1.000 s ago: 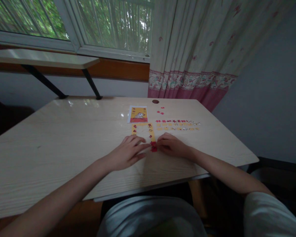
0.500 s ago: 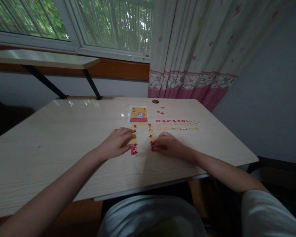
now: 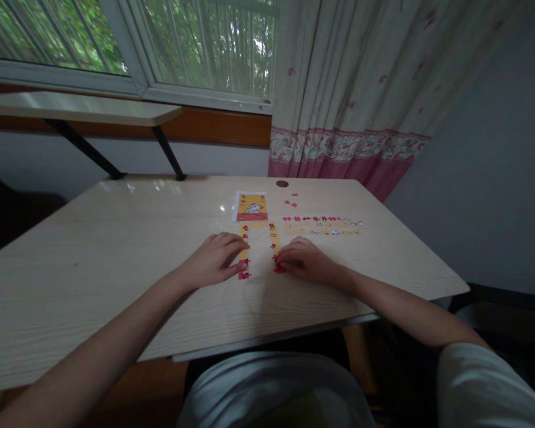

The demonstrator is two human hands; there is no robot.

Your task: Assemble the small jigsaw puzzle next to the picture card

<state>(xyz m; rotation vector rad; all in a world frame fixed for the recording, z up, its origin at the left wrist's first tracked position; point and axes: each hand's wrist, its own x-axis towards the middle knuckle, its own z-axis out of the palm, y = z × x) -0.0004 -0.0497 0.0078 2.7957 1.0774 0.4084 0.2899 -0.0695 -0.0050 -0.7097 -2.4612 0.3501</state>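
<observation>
A partly joined jigsaw puzzle (image 3: 258, 225) lies on the desk, its yellow and red pieces forming a top edge and two side columns. My left hand (image 3: 214, 259) rests by the left column with thumb and fingers apart, the fingertips touching it. At the lower end of the right column, my right hand (image 3: 307, 261) has its fingers pinched on a red puzzle piece (image 3: 279, 269), partly hidden under them. Just beyond the puzzle is a reference picture (image 3: 252, 208) showing a white animal on yellow and red.
Loose puzzle pieces (image 3: 323, 225) lie in rows to the right, red ones farthest and yellow ones nearer. A few red pieces (image 3: 294, 204) sit apart near the cable hole (image 3: 282, 183). A raised shelf (image 3: 80, 108) stands at the back left, before the window; a curtain (image 3: 339, 142) hangs behind.
The view has shifted very slightly. My left fingertips have slid a little along the left column; my right hand stays at the same red piece.
</observation>
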